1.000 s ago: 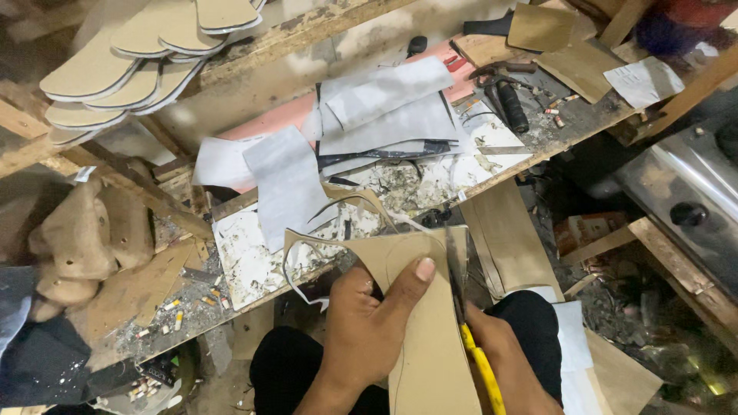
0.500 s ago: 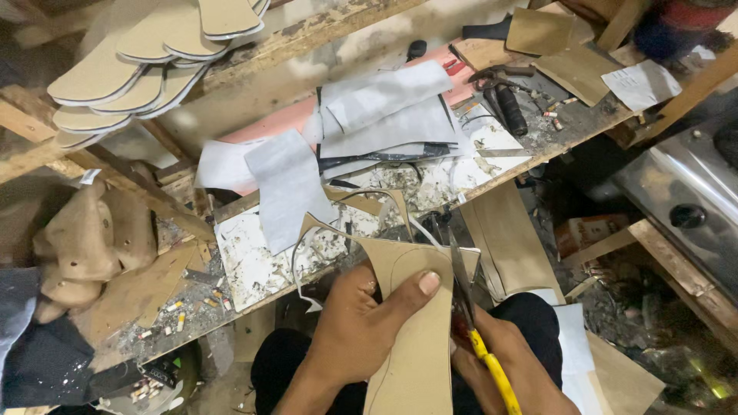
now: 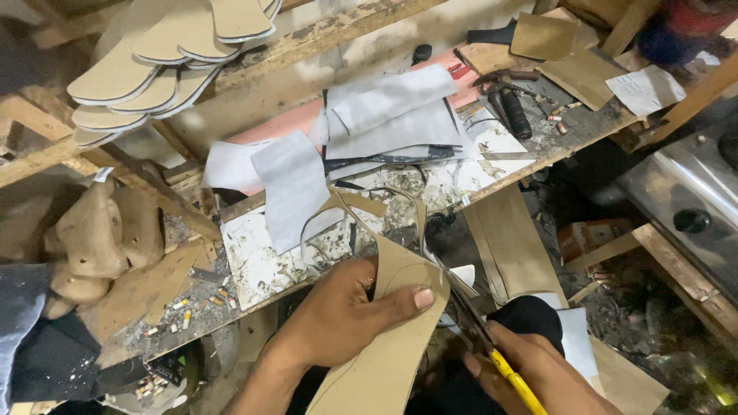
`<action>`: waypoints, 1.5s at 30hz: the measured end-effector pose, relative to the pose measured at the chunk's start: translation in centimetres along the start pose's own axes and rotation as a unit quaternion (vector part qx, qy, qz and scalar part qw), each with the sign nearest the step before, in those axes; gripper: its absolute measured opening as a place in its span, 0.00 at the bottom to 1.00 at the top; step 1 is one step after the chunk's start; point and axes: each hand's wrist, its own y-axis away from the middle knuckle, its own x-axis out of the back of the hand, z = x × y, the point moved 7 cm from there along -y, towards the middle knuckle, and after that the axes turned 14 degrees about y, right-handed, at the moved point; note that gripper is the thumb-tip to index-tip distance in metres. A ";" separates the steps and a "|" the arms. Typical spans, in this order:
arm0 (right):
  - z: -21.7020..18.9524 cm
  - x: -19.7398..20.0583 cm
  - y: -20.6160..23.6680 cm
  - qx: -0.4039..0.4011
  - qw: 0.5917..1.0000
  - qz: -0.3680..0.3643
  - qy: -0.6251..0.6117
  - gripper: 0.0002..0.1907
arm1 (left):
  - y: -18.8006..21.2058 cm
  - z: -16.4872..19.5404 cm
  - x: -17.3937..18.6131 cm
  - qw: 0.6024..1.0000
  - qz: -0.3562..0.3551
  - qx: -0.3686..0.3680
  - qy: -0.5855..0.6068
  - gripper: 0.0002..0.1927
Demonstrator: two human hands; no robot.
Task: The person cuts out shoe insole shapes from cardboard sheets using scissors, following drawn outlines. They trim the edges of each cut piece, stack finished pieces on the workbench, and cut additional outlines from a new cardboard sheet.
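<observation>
Workbench (image 3: 254, 269): a long, littered wooden bench that slants across the view; every place below is given relative to it.
Grey sheets (image 3: 384, 115): loose pale pieces overlapping on a pink board at the bench's middle, further from the person than the cutting.
Sole stack (image 3: 154, 69): flat tan sole-shaped blanks fanned on a shelf above the bench's left end.
Shoe lasts (image 3: 92, 238): rounded tan forms leaning at the bench's left end, below the soles.
Cardboard piece (image 3: 384, 361): a tan sheet held off the bench's near edge, over the person's lap, its upper end cut to a rounded tip.
Handling: it looks light, thin and fairly stiff, likely to crease if bent hard; pinching it close beside the cut line, as shown, should keep it flat against the blades.
Offcut strip (image 3: 361, 201): a narrow tan curl trailing from the piece back onto the bench's near edge.
Left hand (image 3: 338, 315): clenched on the cardboard piece, thumb pressed across its face, fingers behind.
Right hand (image 3: 538, 373): wrapped around the scissors' handle, low beside the sheet.
Scissors (image 3: 480, 330): yellow-handled, blades at the sheet's right edge, pointing toward the bench.
</observation>
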 end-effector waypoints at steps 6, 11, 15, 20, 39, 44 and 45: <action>2.0 0.2 0.2 -0.021 0.994 -0.088 0.058 0.14 | 0.1 -0.3 0.6 0.996 -0.006 0.062 -0.064 0.18; 2.1 1.7 0.8 -0.003 0.990 -0.107 0.097 0.14 | 0.1 0.0 0.8 0.989 -0.024 0.066 -0.130 0.21; 1.1 3.1 1.0 0.098 0.991 -0.025 0.088 0.20 | 0.1 0.0 1.1 0.978 -0.038 0.071 -0.191 0.22; 2.2 0.0 0.6 0.059 0.977 -0.182 -0.090 0.15 | -0.6 0.3 2.0 0.996 0.004 0.041 -0.073 0.23; -1.9 7.2 -5.3 -0.051 0.928 0.165 -0.330 0.20 | -1.3 -3.1 -1.1 0.996 -0.059 0.052 -0.053 0.26; -3.3 6.0 -5.4 0.045 0.962 0.081 -0.258 0.22 | -2.8 -6.2 1.0 0.992 -0.075 0.087 -0.045 0.34; -2.9 5.8 -5.6 0.014 0.957 0.085 -0.276 0.22 | -3.1 -6.8 1.5 0.990 -0.072 0.121 -0.022 0.36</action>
